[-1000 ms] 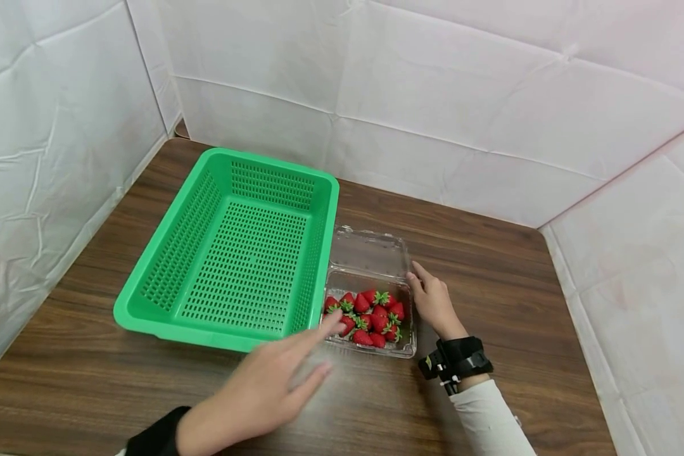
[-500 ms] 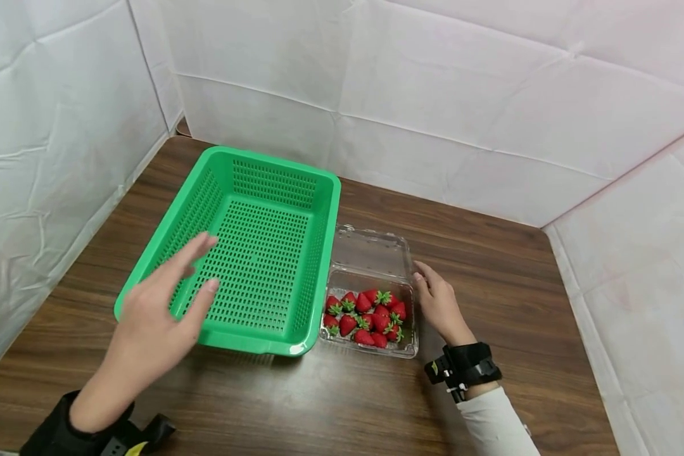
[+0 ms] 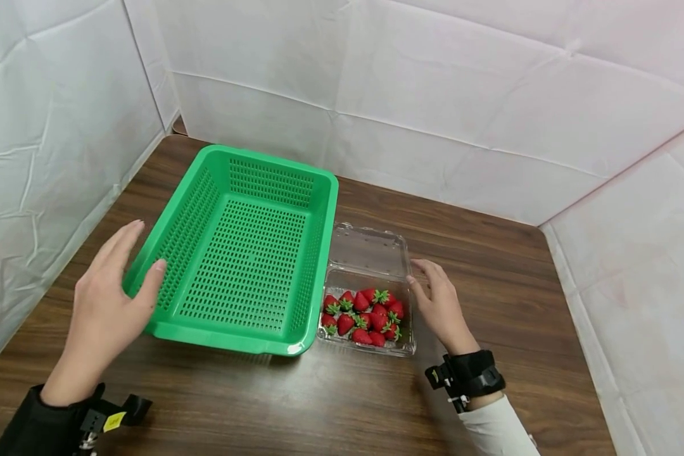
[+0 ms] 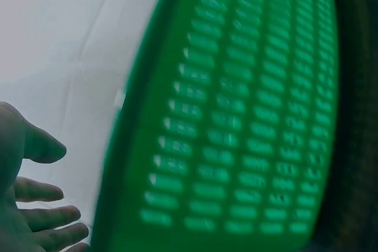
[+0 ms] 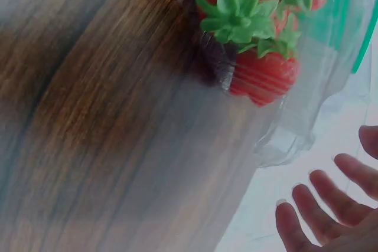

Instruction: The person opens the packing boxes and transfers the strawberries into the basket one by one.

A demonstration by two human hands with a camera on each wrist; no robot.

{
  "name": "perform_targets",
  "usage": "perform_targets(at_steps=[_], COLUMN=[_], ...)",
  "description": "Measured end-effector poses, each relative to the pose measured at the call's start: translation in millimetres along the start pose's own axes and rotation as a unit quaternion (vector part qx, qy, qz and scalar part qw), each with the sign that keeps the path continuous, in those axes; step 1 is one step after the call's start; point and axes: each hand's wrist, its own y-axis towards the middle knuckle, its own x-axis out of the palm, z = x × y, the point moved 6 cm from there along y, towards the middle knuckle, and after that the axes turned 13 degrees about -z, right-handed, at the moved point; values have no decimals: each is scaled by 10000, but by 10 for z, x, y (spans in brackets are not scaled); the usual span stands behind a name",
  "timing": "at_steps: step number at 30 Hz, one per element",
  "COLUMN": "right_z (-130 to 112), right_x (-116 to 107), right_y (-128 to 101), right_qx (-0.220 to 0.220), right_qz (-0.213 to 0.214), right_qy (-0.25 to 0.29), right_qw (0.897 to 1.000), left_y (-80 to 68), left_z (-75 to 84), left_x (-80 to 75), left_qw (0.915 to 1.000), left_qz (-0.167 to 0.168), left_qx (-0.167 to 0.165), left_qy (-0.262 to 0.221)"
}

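Note:
A green perforated basket (image 3: 245, 253) stands empty on the wooden table (image 3: 490, 278); it fills the left wrist view as a green blur (image 4: 236, 134). My left hand (image 3: 133, 266) hovers at its front left corner with the fingers spread (image 4: 35, 192) and the thumb over the rim, holding nothing. Touching the basket's right side is a clear clamshell box (image 3: 370, 253), lid folded back, with several red strawberries (image 3: 365, 313) (image 5: 260, 75) inside. My right hand (image 3: 427, 285) stays by the box's right wall, fingers relaxed (image 5: 322, 202), gripping nothing.
White padded walls (image 3: 433, 95) close the table in on the left, back and right. Bare wood shows in front of the basket and to the right of the box. Each wrist carries a black camera strap (image 3: 467, 373).
My left hand has swept from above the strawberries leftward across the basket to its front left corner. The right hand has hardly moved; basket and box stay put.

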Motion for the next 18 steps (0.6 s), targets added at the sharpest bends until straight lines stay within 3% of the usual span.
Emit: perform_targets(at_steps=[6, 12, 18], right_z=[-196, -391, -488], right_x=[-19, -4, 127], right_y=[-95, -184, -231], right_qx=[-470, -888, -902], right_qz=[150, 202, -602], right_qy=[-250, -506, -747], right_qw=[9985, 9946, 9913], left_y=[-8, -56, -34], left_z=[-247, -362, -348], left_x=[82, 162, 149], left_qw=[9976, 9959, 9971], left_qz=[-509, -742, -658], left_qx=[-436, -506, -356], left_qy=[183, 60, -107])
